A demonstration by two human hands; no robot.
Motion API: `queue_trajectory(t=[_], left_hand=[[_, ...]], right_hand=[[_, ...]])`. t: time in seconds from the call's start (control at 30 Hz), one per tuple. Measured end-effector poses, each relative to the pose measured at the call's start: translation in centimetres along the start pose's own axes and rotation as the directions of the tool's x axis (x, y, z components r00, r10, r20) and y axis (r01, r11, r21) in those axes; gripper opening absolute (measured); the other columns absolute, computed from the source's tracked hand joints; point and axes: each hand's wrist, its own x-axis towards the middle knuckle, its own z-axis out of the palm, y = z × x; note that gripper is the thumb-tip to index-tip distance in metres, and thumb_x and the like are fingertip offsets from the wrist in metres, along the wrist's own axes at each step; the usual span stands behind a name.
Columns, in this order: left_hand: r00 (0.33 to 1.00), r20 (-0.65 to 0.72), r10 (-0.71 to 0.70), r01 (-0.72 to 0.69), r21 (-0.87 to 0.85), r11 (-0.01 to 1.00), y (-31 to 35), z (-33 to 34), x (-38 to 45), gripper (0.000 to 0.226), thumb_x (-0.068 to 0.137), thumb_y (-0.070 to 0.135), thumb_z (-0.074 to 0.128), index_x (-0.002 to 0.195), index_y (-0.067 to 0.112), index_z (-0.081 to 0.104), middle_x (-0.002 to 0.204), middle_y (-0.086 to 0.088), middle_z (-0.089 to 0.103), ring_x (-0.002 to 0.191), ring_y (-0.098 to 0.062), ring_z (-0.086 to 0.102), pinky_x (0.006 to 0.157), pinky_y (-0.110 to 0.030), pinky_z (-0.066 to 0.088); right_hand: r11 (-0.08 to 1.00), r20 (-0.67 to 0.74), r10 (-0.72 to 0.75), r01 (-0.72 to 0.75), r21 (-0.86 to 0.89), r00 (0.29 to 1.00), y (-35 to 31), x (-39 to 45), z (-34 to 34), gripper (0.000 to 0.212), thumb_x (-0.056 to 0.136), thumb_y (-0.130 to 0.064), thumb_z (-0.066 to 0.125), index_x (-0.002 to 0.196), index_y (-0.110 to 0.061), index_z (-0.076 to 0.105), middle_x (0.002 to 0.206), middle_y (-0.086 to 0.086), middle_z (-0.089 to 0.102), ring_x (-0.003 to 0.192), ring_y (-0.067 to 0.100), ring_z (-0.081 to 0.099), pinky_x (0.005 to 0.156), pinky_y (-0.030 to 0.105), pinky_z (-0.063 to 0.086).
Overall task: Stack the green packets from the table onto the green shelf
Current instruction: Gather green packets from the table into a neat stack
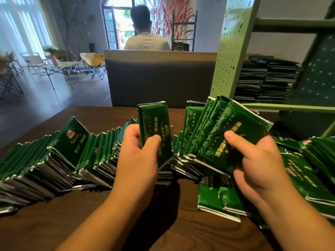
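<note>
Wood table [126, 232], left hand [137, 160] holding upright packets [154, 127]

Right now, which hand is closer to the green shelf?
Right. The right hand grips a fan of packets just below and in front of the green shelf. The left hand grips a small bundle farther left, over mid-table.

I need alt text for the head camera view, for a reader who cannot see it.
Two bare hands each grip green packets above a brown table: the left hand a narrow bundle, the right hand a fanned bundle. A green shelf stands at right.
</note>
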Motion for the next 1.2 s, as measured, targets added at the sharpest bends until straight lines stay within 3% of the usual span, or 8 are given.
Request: queue_trajectory(t=[0.17, 0.37, 0.53, 0.63, 0.73, 0.83, 1.0, 1.2], left_hand=[[0.99, 0.101, 0.102, -0.112, 0.107, 0.988, -0.3, 0.5, -0.6, 0.02, 0.097, 0.015, 0.059, 0.101, 0.034, 0.059, 0.106, -0.009, 0.067, 0.098, -0.029, 0.067, 0.086, -0.048, 0.059], [0.967, 0.22, 0.13, -0.144, 0.044, 0.989, -0.1, 1.2, -1.4, 0.038, 0.099, 0.005, 0.055, 0.123, 0.034, 0.052, 0.115, 0.008, 0.069, 0.101, -0.006, 0.07, 0.074, -0.015, 0.056], [0.973, 0.218, 0.076, -0.078, 0.003, 0.997, -0.5, 0.8, -1.0, 0.034, 0.103, 0.02, 0.051, 0.127, 0.044, 0.05, 0.118, 0.006, 0.069, 0.101, -0.009, 0.072, 0.075, -0.019, 0.057], [0.972, 0.233, 0.002, 0.014, -0.068, 0.998, -0.4, 1.1, -0.7, 0.026, 0.097, 0.034, 0.056, 0.111, 0.055, 0.062, 0.11, 0.009, 0.074, 0.096, -0.009, 0.074, 0.073, -0.025, 0.059], [0.97, 0.242, -0.005, 0.034, -0.119, 0.992, -0.1, 1.5, -0.6, 0.034, 0.085, 0.034, 0.052, 0.082, 0.063, 0.069, 0.09, 0.025, 0.074, 0.084, 0.004, 0.071, 0.066, -0.014, 0.054], [0.964, 0.263, -0.04, 0.107, -0.243, 0.964, -0.1, 1.3, -1.1, 0.017, 0.085, 0.033, 0.067, 0.095, 0.047, 0.068, 0.09, 0.02, 0.077, 0.084, -0.001, 0.074, 0.063, -0.018, 0.057], [0.946, 0.296, -0.135, 0.222, -0.284, 0.933, 0.1, 1.0, -1.0, 0.044, 0.078, 0.029, 0.06, 0.121, 0.022, 0.064, 0.108, -0.006, 0.078, 0.095, -0.026, 0.076, 0.067, -0.036, 0.062], [0.928, 0.315, -0.198, 0.287, -0.27, 0.919, 0.2, 1.2, -1.0, 0.041, 0.086, 0.016, 0.063, 0.127, 0.015, 0.062, 0.11, -0.011, 0.077, 0.097, -0.03, 0.076, 0.067, -0.034, 0.061]], right_hand=[[1.0, 0.105, 0.013, -0.012, -0.014, 0.994, 0.1, -0.1, -0.1, 0.02, 0.087, 0.004, 0.066, 0.095, -0.012, 0.06, 0.072, -0.001, 0.075, 0.075, 0.016, 0.076, 0.061, 0.031, 0.062], [0.984, 0.131, -0.093, 0.112, -0.141, 0.987, 0.9, -0.4, 0.1, 0.045, 0.076, 0.003, 0.074, 0.119, -0.006, 0.062, 0.099, 0.015, 0.075, 0.096, 0.034, 0.074, 0.082, 0.053, 0.06], [0.988, 0.275, 0.088, -0.119, 0.099, 0.957, 0.2, -0.8, 0.2, 0.035, 0.066, -0.005, 0.066, 0.101, -0.009, 0.063, 0.076, 0.005, 0.075, 0.075, 0.018, 0.075, 0.062, 0.037, 0.063], [0.953, 0.392, 0.171, -0.252, 0.167, 0.904, 0.1, -1.0, 0.0, 0.033, 0.065, -0.007, 0.072, 0.098, -0.007, 0.07, 0.082, 0.009, 0.076, 0.077, 0.02, 0.076, 0.059, 0.037, 0.061], [0.93, 0.481, 0.205, -0.323, 0.177, 0.852, 0.8, -0.8, -0.4, 0.06, 0.042, -0.013, 0.097, 0.1, -0.013, 0.08, 0.104, 0.017, 0.076, 0.096, 0.031, 0.075, 0.069, 0.045, 0.061], [0.933, 0.463, 0.197, -0.31, 0.182, 0.864, 0.9, -0.4, -0.5, 0.063, 0.041, -0.014, 0.096, 0.102, -0.01, 0.079, 0.107, 0.018, 0.075, 0.098, 0.031, 0.075, 0.07, 0.044, 0.061], [0.952, 0.339, 0.196, -0.261, 0.16, 0.92, 0.5, -0.4, 0.2, 0.039, 0.07, -0.006, 0.066, 0.108, -0.007, 0.068, 0.096, 0.013, 0.076, 0.089, 0.026, 0.076, 0.063, 0.038, 0.061], [0.97, 0.263, 0.181, -0.215, 0.109, 0.948, 0.8, -0.1, 0.3, 0.035, 0.071, -0.004, 0.064, 0.105, -0.006, 0.068, 0.09, 0.012, 0.077, 0.086, 0.025, 0.076, 0.064, 0.037, 0.062]])
